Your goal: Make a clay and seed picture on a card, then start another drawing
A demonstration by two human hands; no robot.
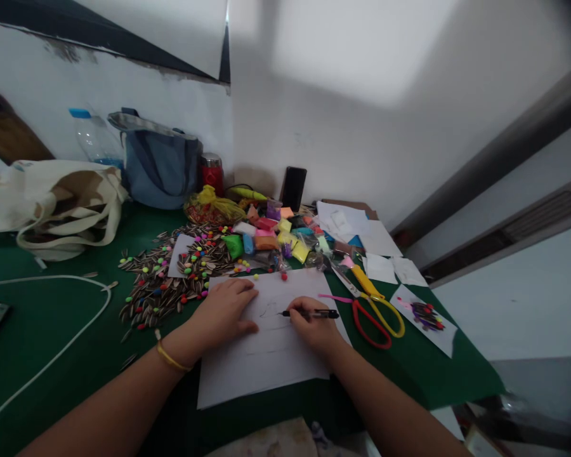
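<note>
A black pen [321, 313] sits pinched in my right hand [314, 327], its tip at the white paper [271, 362]. Faint drawn lines show on the sheet near the tip. My left hand [226, 311] lies flat on the paper's left part, fingers stretched out, with a yellow bangle [171, 359] at the wrist. Sunflower seeds [159, 292] mixed with small coloured balls are heaped left of the paper. Just right of the sheet lie scissors [374, 311] with red and yellow handles. Packets of coloured clay [285, 238] are piled beyond the sheet.
At the back stand a blue bag [162, 168], a red jar [212, 172] and a dark phone [294, 188] leaning on the wall. A cream tote [76, 203] and white cable [71, 343] are at left. A decorated card [426, 317] lies near the green table's right edge.
</note>
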